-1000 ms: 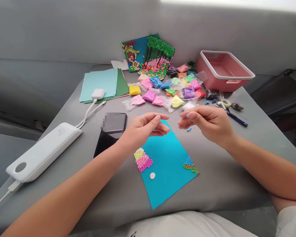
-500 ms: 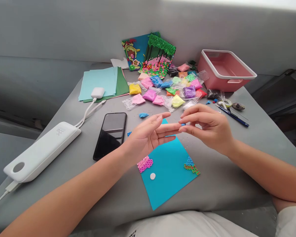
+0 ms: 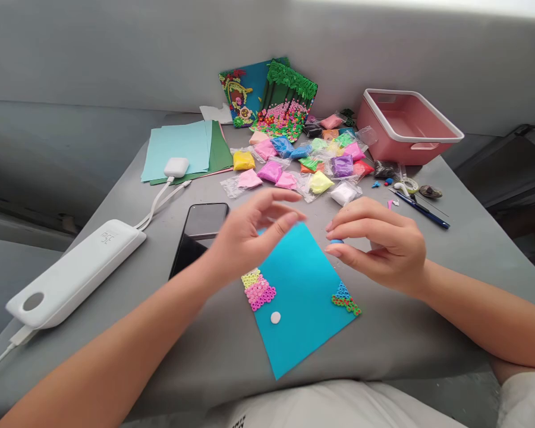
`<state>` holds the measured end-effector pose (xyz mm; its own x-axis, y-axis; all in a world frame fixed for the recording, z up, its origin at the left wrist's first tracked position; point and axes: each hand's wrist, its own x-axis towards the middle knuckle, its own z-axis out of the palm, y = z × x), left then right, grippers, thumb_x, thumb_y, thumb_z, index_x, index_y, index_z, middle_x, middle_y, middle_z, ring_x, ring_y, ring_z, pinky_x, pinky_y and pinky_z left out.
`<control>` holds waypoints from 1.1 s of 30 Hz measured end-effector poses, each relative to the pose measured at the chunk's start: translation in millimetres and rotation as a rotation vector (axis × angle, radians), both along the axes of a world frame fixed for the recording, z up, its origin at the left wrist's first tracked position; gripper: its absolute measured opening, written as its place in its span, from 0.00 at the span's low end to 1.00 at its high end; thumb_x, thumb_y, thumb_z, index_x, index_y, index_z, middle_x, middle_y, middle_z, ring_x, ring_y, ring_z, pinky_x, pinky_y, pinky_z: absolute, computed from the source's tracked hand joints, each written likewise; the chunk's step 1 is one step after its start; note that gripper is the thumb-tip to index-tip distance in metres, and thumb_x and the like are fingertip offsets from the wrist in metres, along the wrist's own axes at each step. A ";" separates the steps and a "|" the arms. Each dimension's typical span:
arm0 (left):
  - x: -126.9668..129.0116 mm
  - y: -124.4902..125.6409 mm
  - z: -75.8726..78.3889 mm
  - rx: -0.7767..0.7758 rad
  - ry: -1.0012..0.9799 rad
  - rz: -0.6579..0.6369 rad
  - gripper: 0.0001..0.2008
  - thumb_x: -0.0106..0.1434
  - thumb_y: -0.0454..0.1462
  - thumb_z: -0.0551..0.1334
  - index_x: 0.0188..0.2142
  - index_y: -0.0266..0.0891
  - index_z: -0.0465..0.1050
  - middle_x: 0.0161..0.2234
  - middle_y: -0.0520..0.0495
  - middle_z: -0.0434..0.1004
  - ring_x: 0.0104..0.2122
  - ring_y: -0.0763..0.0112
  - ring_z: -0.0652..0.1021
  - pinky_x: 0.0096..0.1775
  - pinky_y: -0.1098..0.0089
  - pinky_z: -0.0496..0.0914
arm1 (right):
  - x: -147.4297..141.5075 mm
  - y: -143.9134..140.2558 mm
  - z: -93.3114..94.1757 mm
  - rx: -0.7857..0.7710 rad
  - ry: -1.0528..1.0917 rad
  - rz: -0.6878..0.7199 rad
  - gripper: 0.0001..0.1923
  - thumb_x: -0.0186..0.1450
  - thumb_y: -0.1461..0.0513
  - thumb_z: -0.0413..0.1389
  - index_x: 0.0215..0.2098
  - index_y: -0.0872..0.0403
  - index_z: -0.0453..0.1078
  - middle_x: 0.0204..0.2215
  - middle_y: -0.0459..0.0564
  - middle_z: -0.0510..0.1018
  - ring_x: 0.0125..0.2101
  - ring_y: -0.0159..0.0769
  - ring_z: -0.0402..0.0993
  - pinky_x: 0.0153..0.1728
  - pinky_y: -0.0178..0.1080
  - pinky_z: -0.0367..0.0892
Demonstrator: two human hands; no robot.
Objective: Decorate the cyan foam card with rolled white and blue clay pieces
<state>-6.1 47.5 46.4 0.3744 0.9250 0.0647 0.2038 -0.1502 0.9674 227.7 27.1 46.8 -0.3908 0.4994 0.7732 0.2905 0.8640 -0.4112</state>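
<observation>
Between the thumb and fingers of my right hand (image 3: 377, 241) is a small blue piece of clay (image 3: 336, 241). My left hand (image 3: 261, 229) hovers over the far left part of the blue sheet (image 3: 305, 303), fingers apart and slightly blurred, with nothing in them. On the sheet's left edge sits a patch of yellow, pink and magenta rings (image 3: 259, 290). Blue and green rings with red dots (image 3: 345, 299) line its right corner. A flat white disc (image 3: 275, 318) lies near the lower left.
Several bags of coloured clay (image 3: 271, 171) spread across the back, before two decorated pictures (image 3: 289, 89). A pink box (image 3: 410, 131) stands back right, near a blue pen-like tool (image 3: 421, 209). Left are a phone (image 3: 200, 229), a power bank (image 3: 78, 273) and paper sheets (image 3: 178, 142).
My left hand has drawn away from my right and moved left, its palm turned. My right hand has come slightly nearer, still pinching the blue clay. The ring patch on the left shows more.
</observation>
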 end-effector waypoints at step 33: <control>3.4 -1.1 -0.2 -0.416 -0.199 -0.296 0.17 0.65 0.43 0.70 0.50 0.40 0.75 0.39 0.49 0.85 0.41 0.71 0.81 0.42 0.71 0.73 | -2.3 2.0 -15.4 -0.213 -0.025 0.055 0.06 0.66 0.68 0.64 0.40 0.52 0.76 0.38 0.52 0.86 0.41 0.36 0.85 0.42 0.37 0.82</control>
